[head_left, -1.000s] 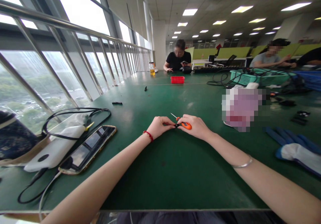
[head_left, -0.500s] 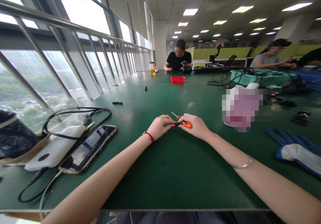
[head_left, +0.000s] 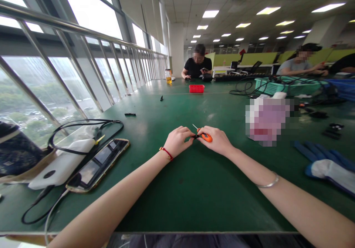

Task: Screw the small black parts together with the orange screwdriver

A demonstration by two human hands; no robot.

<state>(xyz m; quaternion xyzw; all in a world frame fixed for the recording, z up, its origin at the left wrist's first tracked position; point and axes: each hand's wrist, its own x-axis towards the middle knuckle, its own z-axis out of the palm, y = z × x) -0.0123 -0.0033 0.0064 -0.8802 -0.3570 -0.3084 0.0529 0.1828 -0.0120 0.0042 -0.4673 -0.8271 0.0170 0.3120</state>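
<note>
Both my hands meet over the green table [head_left: 194, 188]. My right hand [head_left: 217, 140] is closed around a small screwdriver with an orange handle [head_left: 205, 137]; its thin metal tip points up and to the left. My left hand [head_left: 177, 141] pinches a small black part [head_left: 195, 136] at its fingertips, touching the right hand's fingers. A red cord circles my left wrist and a silver bangle sits on my right forearm.
At the left lie a phone [head_left: 97, 164], a white power bank [head_left: 62, 164] and black cables [head_left: 83, 124]. Blue-and-white gloves [head_left: 327, 164] lie at the right. Farther off are a red tray [head_left: 196, 88], a teal basket [head_left: 273, 85], small black parts and two seated people.
Both hands have shifted slightly to the right and stayed together; the screwdriver's tip has tilted a little. Nothing else on the table has moved.
</note>
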